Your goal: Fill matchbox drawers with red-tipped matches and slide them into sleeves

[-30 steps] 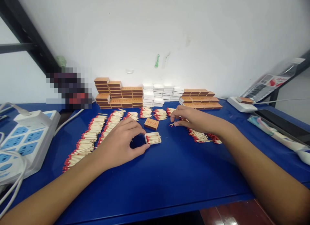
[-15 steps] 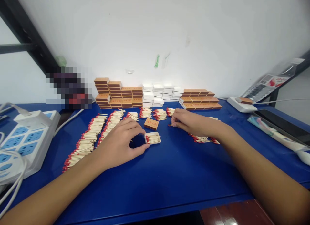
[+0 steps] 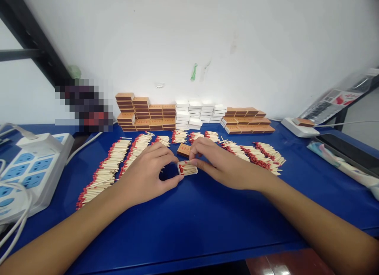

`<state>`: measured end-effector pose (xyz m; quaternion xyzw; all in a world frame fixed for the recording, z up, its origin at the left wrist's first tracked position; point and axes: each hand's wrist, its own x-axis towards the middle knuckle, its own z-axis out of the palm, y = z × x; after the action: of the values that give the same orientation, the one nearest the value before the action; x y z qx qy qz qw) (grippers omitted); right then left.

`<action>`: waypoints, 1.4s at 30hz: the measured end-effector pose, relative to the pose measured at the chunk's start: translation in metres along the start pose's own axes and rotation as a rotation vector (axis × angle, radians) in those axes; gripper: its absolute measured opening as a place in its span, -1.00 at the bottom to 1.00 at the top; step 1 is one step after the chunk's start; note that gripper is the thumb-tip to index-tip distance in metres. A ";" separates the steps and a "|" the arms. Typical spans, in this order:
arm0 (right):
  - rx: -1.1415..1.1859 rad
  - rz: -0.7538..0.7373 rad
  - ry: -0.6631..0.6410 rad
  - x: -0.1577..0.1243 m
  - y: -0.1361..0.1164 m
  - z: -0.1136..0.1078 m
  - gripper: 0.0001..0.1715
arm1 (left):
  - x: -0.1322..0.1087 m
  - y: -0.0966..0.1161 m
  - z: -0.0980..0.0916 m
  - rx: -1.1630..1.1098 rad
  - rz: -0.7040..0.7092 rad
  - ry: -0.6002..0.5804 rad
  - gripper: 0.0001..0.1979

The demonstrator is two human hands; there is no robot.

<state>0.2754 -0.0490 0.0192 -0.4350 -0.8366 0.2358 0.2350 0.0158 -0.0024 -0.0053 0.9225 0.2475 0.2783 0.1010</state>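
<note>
A small white matchbox tray (image 3: 194,173) with red-tipped matches in it lies on the blue table (image 3: 189,223). My left hand (image 3: 151,172) grips its left end between thumb and fingers. Over the tray's right part, my right hand (image 3: 225,164) has thumb and index finger pinched together on what looks like a match. Just behind the tray sits an orange-brown matchbox cover (image 3: 183,149), partly hidden by my right hand. Piles of matches lie to the left (image 3: 109,164), behind, and to the right (image 3: 260,154).
Stacked brown matchboxes (image 3: 154,117) and white trays (image 3: 189,113) line the wall, with more brown boxes (image 3: 248,125) at right. A power strip (image 3: 38,168) with cables is at far left. At right are a phone (image 3: 349,152), a white adapter (image 3: 299,127) and a plastic bottle (image 3: 340,97).
My right hand has moved left from the match piles at the right to the tray. The piles it covered now show. My left hand keeps its grip on the tray.
</note>
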 end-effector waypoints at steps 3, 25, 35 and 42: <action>-0.012 -0.018 0.006 0.000 -0.004 0.009 -0.82 | 0.000 0.000 0.000 -0.007 -0.004 -0.007 -0.82; -0.108 0.023 -0.041 0.003 0.009 0.002 -0.84 | 0.001 0.002 -0.002 0.006 -0.028 -0.050 -0.84; -0.158 0.018 0.092 0.007 0.023 -0.003 -0.82 | 0.000 0.000 -0.001 -0.005 -0.010 -0.021 -0.82; -0.372 0.012 0.235 0.012 0.074 -0.012 -0.85 | 0.000 0.001 -0.002 0.006 -0.013 -0.022 -0.81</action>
<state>0.3217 0.0014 -0.0139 -0.5002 -0.8300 0.0263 0.2454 0.0150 -0.0029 -0.0038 0.9242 0.2534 0.2664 0.1026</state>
